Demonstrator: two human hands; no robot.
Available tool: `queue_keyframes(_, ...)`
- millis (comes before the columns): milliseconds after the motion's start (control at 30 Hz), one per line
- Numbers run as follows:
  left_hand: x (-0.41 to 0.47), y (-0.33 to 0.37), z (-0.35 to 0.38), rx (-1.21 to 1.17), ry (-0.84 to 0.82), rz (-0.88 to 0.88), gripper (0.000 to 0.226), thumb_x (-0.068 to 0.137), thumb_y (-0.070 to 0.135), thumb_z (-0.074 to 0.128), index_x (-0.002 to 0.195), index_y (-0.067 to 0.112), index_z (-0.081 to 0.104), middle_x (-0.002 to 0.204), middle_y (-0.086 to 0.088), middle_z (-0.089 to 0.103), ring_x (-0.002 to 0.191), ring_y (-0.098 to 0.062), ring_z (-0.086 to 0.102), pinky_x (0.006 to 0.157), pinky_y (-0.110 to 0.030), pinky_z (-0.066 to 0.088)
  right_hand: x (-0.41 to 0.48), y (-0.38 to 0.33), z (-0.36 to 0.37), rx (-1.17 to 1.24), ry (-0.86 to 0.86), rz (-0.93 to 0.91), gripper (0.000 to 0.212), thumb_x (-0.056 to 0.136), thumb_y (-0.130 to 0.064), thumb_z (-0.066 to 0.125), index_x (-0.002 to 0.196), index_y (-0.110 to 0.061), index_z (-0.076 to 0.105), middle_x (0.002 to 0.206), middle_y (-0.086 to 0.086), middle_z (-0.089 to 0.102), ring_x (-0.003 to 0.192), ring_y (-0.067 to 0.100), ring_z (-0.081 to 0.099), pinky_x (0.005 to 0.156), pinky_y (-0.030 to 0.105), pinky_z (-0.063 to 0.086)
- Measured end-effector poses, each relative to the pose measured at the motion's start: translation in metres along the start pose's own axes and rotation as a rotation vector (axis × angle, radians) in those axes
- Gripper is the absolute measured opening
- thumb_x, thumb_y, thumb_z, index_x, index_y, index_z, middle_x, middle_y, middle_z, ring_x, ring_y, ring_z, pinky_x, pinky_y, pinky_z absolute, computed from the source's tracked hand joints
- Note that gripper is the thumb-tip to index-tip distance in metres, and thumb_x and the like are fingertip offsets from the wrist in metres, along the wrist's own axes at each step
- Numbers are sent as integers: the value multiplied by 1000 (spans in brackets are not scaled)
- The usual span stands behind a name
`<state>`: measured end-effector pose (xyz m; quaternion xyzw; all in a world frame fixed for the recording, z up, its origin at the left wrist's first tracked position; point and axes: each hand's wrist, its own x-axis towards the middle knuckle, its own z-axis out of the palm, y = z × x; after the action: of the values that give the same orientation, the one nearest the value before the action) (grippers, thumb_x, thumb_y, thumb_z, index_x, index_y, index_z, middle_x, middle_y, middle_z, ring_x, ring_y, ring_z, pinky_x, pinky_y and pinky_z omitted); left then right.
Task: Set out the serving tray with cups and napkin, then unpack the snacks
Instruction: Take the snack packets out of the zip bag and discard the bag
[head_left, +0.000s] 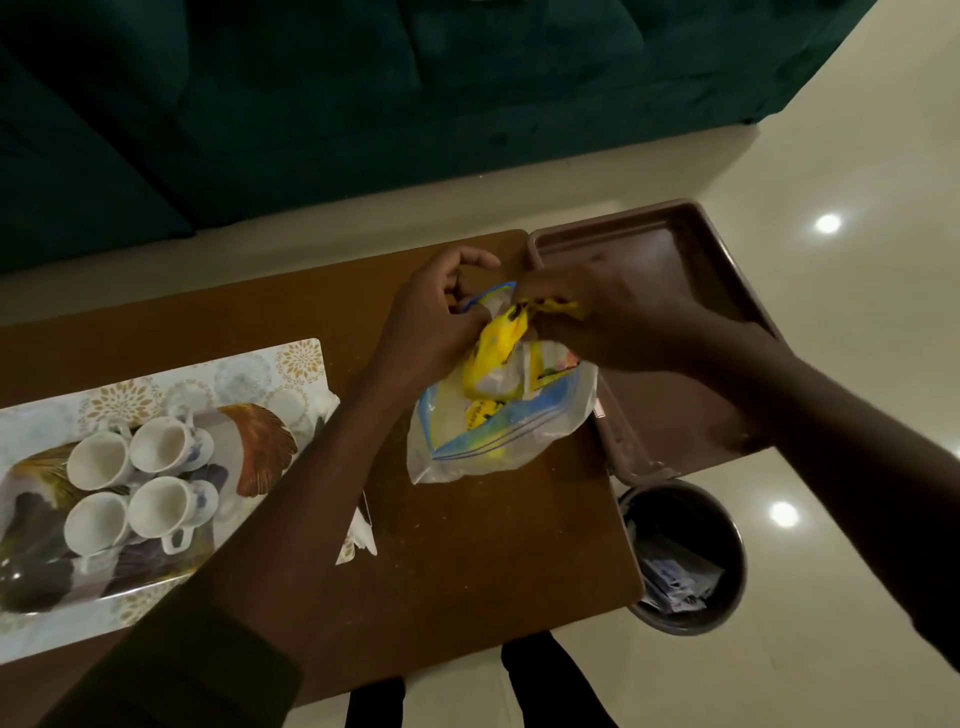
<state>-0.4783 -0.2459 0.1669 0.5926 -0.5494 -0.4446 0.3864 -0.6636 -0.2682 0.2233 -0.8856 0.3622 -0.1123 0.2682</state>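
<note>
i see both hands over the right half of the brown surface (467, 545). my left hand (431, 322) has its grip closed on the mouth of the clear zip bag (550, 431), pinching the blue-edged rim. my right hand (597, 312) has its grip closed around a yellow snack packet (498, 348), which sits half out of the bag's opening; more yellow packets show through the plastic lower down. the bag lies on the surface, touching the near-left edge of the brown plastic tray (691, 234), which overhangs the surface's right end. on the left, four white cups (140, 483) stand close together on a patterned serving tray (260, 452) over a floral napkin (296, 364). a dark bin (727, 525) with wrappers stands on the floor by the right corner.
</note>
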Motion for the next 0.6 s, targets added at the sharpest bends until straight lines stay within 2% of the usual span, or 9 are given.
queue_keyframes(67, 3, -4, -3, -11, 28, -8, 37, 79, 0, 69, 99, 31, 61, 83, 11, 59, 74, -7, 51, 66, -18, 44, 1, 6, -14, 121, 118, 83, 9, 89, -13, 64, 95, -6, 66, 81, -4, 61, 63, 7, 53, 59, 15, 42)
queue_keyframes(133, 4, -5, -5, -49, 47, -5, 42, 77, -4, 65, 94, 35, 61, 85, 20, 61, 76, -1, 51, 66, -11, 43, 3, 15, -20, 262, 207, 191, 10, 92, -15, 60, 88, -6, 61, 67, -6, 55, 59, 4, 49, 57, 25, 40)
queue_keyframes(200, 3, -5, -7, -102, 29, 25, 41, 75, -2, 63, 93, 35, 64, 78, 24, 61, 73, 0, 50, 63, -12, 43, 2, 27, -23, 492, 283, 266, 12, 93, -14, 55, 85, -5, 58, 54, -11, 53, 48, 0, 48, 48, 17, 39)
queue_keyframes(267, 3, -4, -5, -109, -4, 43, 44, 76, 0, 62, 92, 40, 67, 81, 20, 62, 76, -5, 51, 64, -18, 44, 2, 37, -26, 646, 334, 319, 15, 93, -16, 54, 80, -8, 56, 48, -12, 52, 43, -2, 45, 43, 12, 36)
queue_keyframes(333, 4, -5, -2, -94, -20, 30, 48, 76, 1, 60, 88, 47, 67, 86, 6, 61, 77, -5, 52, 62, -18, 46, 1, 49, -29, 704, 385, 377, 20, 91, -21, 56, 76, -9, 57, 52, -9, 50, 47, 6, 45, 49, 16, 35)
queue_keyframes(433, 5, -6, -1, -96, 36, -8, 45, 77, -4, 57, 89, 39, 68, 85, 5, 64, 73, -3, 57, 60, -18, 49, -1, 67, -36, 765, 448, 446, 32, 89, -22, 56, 90, 10, 55, 66, 13, 50, 60, 23, 45, 61, 29, 35)
queue_keyframes(500, 6, -4, -2, -118, 65, -21, 43, 76, -6, 55, 89, 33, 67, 85, 6, 65, 76, -2, 60, 63, -20, 53, -6, 77, -42, 712, 466, 496, 31, 91, -20, 55, 87, 11, 55, 57, 3, 52, 51, 17, 46, 55, 23, 36)
queue_keyframes(567, 9, -1, -4, -140, 109, -9, 39, 73, -4, 55, 88, 30, 66, 83, 8, 65, 76, -4, 59, 63, -21, 52, -13, 87, -47, 648, 492, 561, 24, 92, -20, 54, 73, -5, 58, 50, -10, 52, 45, 5, 46, 50, 18, 37)
queue_keyframes(600, 10, 0, -5, -151, 142, -4, 36, 70, -1, 55, 88, 28, 66, 81, 8, 63, 74, -8, 58, 62, -23, 51, -18, 93, -48, 601, 520, 601, 24, 91, -21, 55, 69, -12, 59, 51, -10, 53, 48, 5, 48, 51, 19, 39)
